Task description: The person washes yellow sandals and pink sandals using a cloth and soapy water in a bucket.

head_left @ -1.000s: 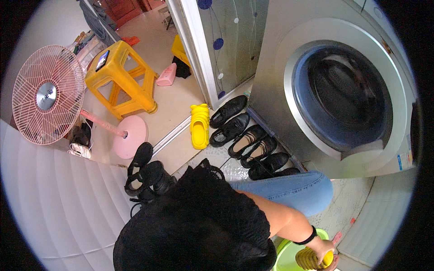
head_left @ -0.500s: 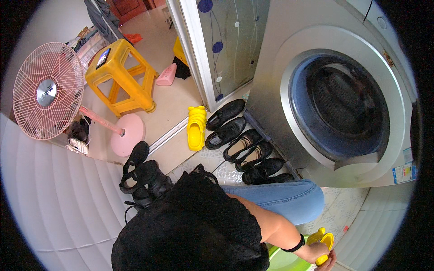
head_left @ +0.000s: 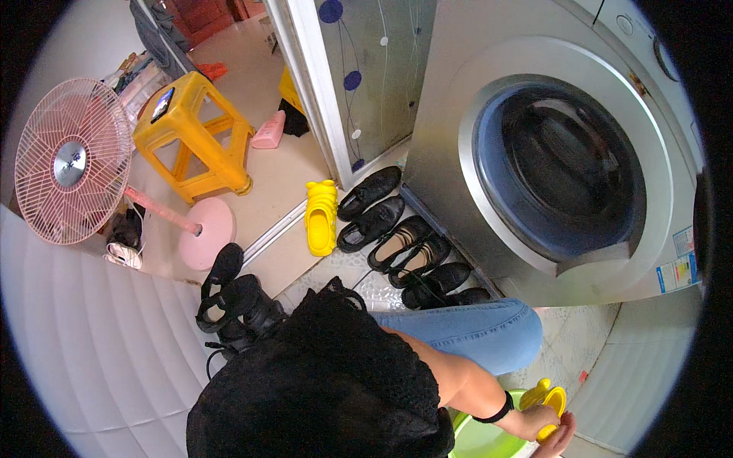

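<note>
A yellow clog (head_left: 559, 398) is held at the lower right, beside and partly above a light green basin (head_left: 463, 441). My left hand (head_left: 539, 420), with a black band on its wrist, is closed at the clog's near side, its fingers partly hidden. Curled round the clog's lower end is my right hand (head_left: 563, 438); its forearm lies outside the picture. The basin's inside looks pale, and the lower edge cuts it off. My jeans-clad knee (head_left: 504, 332) juts out behind the left arm.
Several black shoes (head_left: 397, 248) line the washing machine's (head_left: 450, 183) base. Another yellow clog (head_left: 321, 229) lies by the door track. More black footwear (head_left: 240, 305), a pink fan (head_left: 72, 164) and a yellow stool (head_left: 183, 137) stand on the left.
The whole view has shifted slightly left. The clog has turned a little in my hands, and its opening now shows more. Both hands stay on it.
</note>
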`<state>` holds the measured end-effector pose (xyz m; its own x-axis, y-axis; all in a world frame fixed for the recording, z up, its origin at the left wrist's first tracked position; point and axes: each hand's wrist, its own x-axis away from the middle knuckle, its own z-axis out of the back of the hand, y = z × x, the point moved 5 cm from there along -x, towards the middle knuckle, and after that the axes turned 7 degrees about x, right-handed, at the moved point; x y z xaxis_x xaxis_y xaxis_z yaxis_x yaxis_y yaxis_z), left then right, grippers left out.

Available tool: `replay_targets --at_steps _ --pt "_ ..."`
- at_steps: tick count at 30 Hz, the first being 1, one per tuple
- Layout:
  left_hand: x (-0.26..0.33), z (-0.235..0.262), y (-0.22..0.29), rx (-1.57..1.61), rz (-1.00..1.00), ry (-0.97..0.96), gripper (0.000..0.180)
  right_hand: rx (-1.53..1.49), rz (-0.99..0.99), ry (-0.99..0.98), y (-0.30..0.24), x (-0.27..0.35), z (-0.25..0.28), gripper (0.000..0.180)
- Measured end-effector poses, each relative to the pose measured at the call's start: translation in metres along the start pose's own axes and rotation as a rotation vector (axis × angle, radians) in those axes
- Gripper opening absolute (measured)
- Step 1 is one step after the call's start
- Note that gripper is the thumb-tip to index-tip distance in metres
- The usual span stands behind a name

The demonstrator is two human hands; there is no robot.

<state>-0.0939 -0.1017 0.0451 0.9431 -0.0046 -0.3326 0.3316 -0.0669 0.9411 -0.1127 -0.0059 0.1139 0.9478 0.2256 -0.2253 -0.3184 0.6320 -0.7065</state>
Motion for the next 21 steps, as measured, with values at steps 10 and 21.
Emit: replay_targets --at_steps 10,21 --pt "0.010 -0.023 -0.002 0.111 0.086 -0.001 0.009 0.296 0.086 0.040 -0.008 0.044 0.010 0.034" --pt "0.023 -0.010 0.037 -0.211 -0.278 -0.149 0.030 0.012 -0.112 0.266 0.038 0.057 0.036 0.030"
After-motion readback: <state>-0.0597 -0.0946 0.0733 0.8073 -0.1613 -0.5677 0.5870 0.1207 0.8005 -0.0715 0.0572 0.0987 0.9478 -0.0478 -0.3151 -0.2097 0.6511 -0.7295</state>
